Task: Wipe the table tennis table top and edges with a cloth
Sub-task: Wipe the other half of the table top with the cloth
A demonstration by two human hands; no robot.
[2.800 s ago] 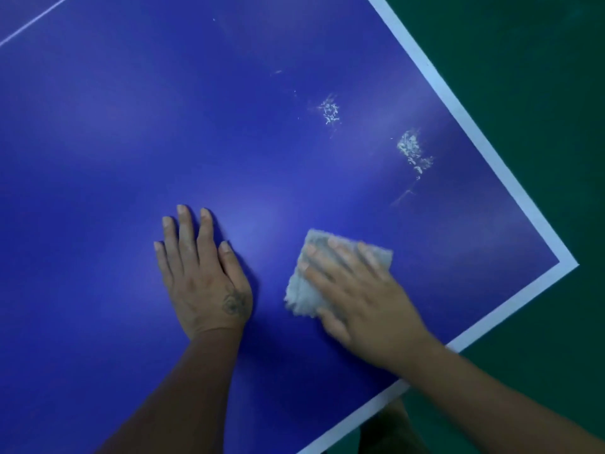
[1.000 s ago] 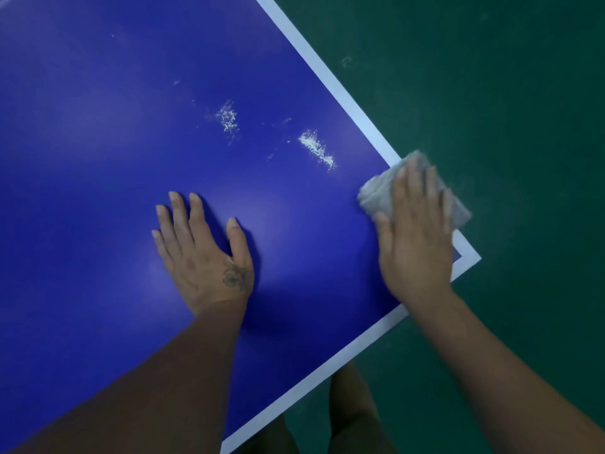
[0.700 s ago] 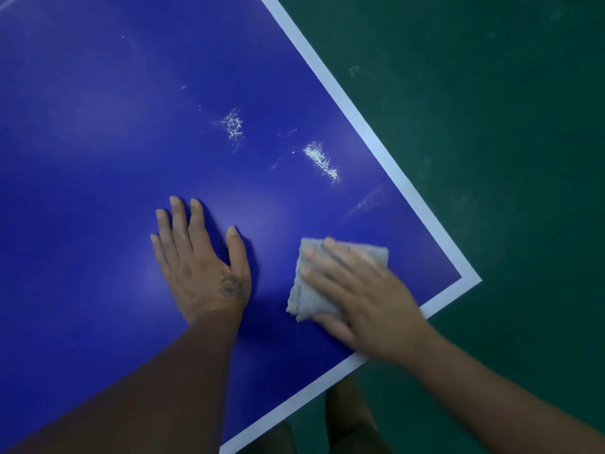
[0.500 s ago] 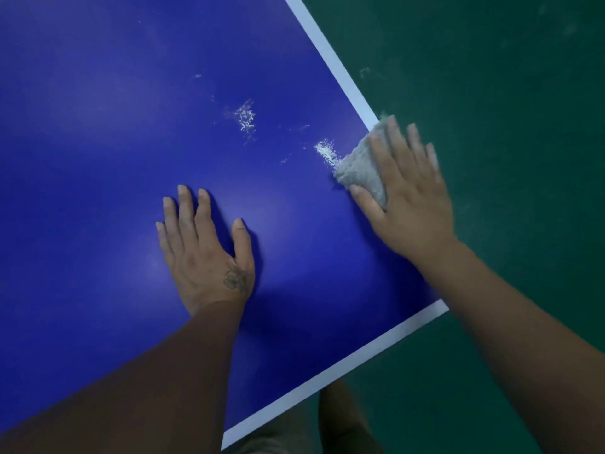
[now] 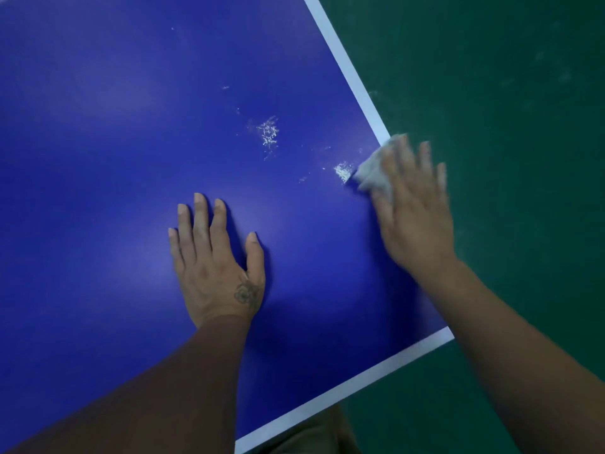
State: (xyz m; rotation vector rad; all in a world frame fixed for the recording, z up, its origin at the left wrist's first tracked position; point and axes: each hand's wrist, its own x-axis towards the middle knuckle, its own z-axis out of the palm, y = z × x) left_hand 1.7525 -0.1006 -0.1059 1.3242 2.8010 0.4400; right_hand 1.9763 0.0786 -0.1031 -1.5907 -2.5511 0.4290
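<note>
Pressing a grey cloth point(image 5: 373, 173) flat under straight, spread fingers, the right hand point(image 5: 413, 213) is working at the right side edge of the blue table top point(image 5: 114, 158). The hand is motion-blurred, and its fingertips are reaching past the white edge line point(image 5: 347, 72) over the green floor point(image 5: 507, 142). Cloth is lying on the table at that edge, partly hidden under the hand, its left corner touching a small white residue patch point(image 5: 342, 170). A larger white smear point(image 5: 269, 134) is sitting further in, apart from the cloth. Left hand point(image 5: 216, 267) is resting palm-down on the blue surface, fingers straight and slightly spread, gripping nothing. A small tattoo point(image 5: 247, 293) is showing near its thumb base.
</note>
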